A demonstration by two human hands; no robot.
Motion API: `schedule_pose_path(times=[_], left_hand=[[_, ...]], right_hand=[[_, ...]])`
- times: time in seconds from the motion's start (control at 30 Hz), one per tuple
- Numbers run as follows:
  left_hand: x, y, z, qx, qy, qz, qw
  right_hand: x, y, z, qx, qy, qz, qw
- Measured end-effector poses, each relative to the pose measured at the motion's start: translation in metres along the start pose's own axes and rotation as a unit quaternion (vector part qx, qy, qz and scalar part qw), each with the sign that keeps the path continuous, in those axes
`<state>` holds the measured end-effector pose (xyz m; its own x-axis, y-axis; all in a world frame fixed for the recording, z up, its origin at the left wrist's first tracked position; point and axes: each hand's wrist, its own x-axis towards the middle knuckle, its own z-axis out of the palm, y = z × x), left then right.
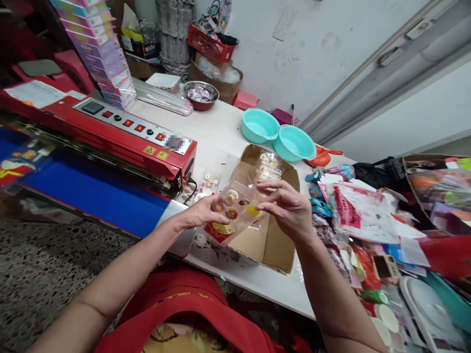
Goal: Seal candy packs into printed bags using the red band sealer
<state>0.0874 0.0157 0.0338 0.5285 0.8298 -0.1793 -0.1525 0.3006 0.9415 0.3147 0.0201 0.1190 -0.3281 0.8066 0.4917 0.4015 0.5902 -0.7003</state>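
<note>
Gripped by the left hand (pixel 202 212), thumb across its front, is a transparent plastic bag (pixel 243 220); that forearm slants up from the lower left. From the lower right, the other forearm rises to the right hand (pixel 290 211), wrist bent inward, thumb and fingertips close together; whether they pinch anything cannot be told. Below stands a white table (pixel 228 142), bearing an open brown cardboard box (pixel 281 240), its left edge beneath the bag. Through the plastic show a red-and-yellow piece (pixel 222 233) and small round pieces (pixel 231 213).
</note>
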Motion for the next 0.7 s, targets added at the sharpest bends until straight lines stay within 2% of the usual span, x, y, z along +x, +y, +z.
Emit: schedule_pose_path(times=[0.1, 0.27, 0.37, 0.43, 0.5, 0.6, 0.7], left_hand=[[-0.024, -0.012, -0.024, 0.034, 0.043, -0.041, 0.998], [-0.065, -0.017, -0.057, 0.053, 0.097, -0.091, 0.990], [-0.079, -0.018, -0.067, 0.043, 0.113, -0.111, 0.986], [-0.084, -0.024, -0.071, 0.030, 0.133, -0.112, 0.984], [-0.087, -0.033, -0.074, 0.015, 0.148, -0.100, 0.984], [-0.092, -0.047, -0.077, -0.004, 0.160, -0.092, 0.983], [-0.091, -0.048, -0.079, -0.072, 0.173, -0.087, 0.978]], right_hand=[[-0.001, 0.022, 0.017, -0.018, -0.078, -0.024, 0.997], [-0.004, 0.039, 0.039, 0.012, -0.252, 0.037, 0.967], [-0.003, 0.037, 0.054, 0.020, -0.290, 0.067, 0.955], [-0.002, 0.034, 0.067, 0.061, -0.272, 0.103, 0.955], [-0.002, 0.031, 0.085, 0.148, -0.234, 0.167, 0.946], [-0.006, 0.030, 0.120, 0.275, -0.140, 0.278, 0.910], [-0.010, 0.031, 0.152, 0.287, -0.034, 0.342, 0.894]])
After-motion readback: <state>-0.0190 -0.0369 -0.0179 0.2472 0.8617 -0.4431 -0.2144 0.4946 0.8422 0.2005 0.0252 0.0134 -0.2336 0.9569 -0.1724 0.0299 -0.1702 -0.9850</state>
